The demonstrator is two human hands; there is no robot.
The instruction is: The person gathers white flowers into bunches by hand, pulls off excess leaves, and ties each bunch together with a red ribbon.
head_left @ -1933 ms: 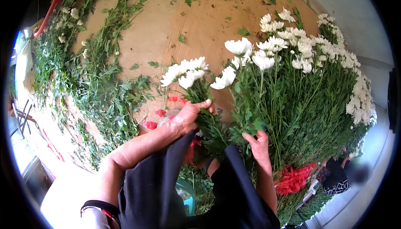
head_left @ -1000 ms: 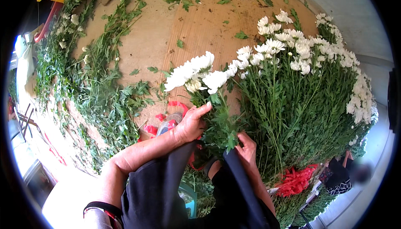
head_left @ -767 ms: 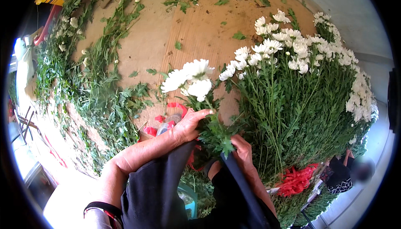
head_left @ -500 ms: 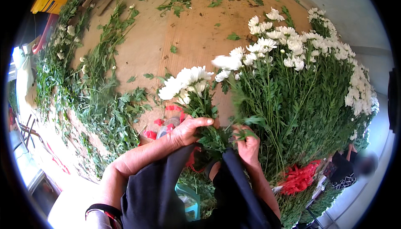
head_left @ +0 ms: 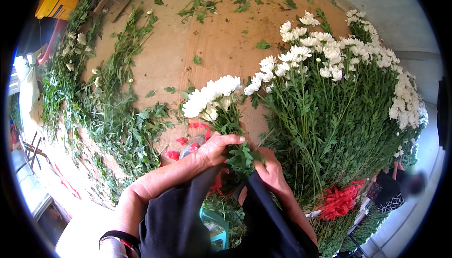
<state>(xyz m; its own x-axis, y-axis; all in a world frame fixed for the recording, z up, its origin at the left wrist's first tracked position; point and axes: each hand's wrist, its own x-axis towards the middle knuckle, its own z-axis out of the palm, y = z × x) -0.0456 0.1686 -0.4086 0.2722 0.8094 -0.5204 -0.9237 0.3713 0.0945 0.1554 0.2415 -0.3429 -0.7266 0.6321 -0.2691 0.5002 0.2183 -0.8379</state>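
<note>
A small bunch of white chrysanthemums point(head_left: 214, 95) is upright in my left hand point(head_left: 215, 149), whose fingers wrap round the stems just under the blooms, thumb pointing right. Beside and slightly below it, my right hand point(head_left: 270, 169) is closed on the green chrysanthemum leaves point(head_left: 242, 159) low on the same stems. The lower stem ends are hidden by the hands and my dark clothing. To the right lies a large heap of long-stemmed white chrysanthemums point(head_left: 320, 103), its blooms toward the far side.
Stripped leaves and stems point(head_left: 117, 117) litter the left of the brown board point(head_left: 188, 37). Red ties point(head_left: 339, 201) lie by the heap at the right; more red strips point(head_left: 173, 155) lie by my left forearm. A teal stool point(head_left: 219, 232) stands below. Another person point(head_left: 388, 190) is at far right.
My right hand has moved left, closer to my left hand, onto the leaves. A blurred white bloom near the heap is gone from there; a white bloom now shows at the far top edge.
</note>
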